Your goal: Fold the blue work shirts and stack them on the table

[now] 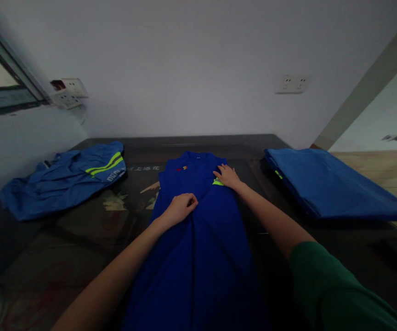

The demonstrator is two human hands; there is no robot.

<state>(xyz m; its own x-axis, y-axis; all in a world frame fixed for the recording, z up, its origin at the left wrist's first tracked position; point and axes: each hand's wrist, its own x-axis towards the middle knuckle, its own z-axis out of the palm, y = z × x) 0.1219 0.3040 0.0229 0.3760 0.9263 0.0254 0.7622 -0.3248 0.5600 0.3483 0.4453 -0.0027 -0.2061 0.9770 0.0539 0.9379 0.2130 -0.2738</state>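
Note:
A deep-blue collared work uniform [215,239] lies lengthwise in front of me, its collar at the far end. Small red and yellow embroidery [182,168] marks its chest. My left hand [180,208] rests over the middle of the front with its fingers curled in, and creases in the cloth run down from it; the fingertips are partly hidden. On the far right side of the uniform my right hand [229,176] lies flat, fingers spread, beside and partly over a fluorescent yellow band [218,182].
The dark, glossy table [143,147] bears printed flowers and characters. At the left lies a crumpled blue garment [70,177] with yellow stripes. A flat folded blue stack [336,184] lies at the right. Behind stands a pale wall [184,69] with sockets [293,84].

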